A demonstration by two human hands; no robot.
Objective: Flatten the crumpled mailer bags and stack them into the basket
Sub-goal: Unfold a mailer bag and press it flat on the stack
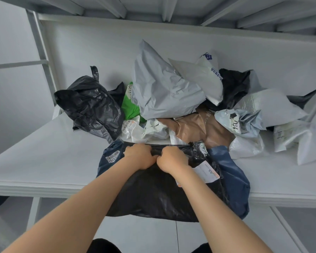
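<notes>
A black mailer bag (153, 196) lies over the white table's front edge, on top of a dark blue mailer (233, 181) with white labels. My left hand (139, 156) and my right hand (173, 157) sit side by side at the black bag's far edge, fingers curled into its plastic. Behind them lies a heap of crumpled mailers: a large grey one (162, 88), a brown one (199, 126), a black one (91, 105) at the left, a green one (130, 106), and several white ones (274, 105) at the right. No basket is in view.
The white table (44, 152) has bare surface at the left and along the back. A white metal frame post (40, 55) rises at the left and slats run overhead. Below the table edge the grey floor (153, 236) shows.
</notes>
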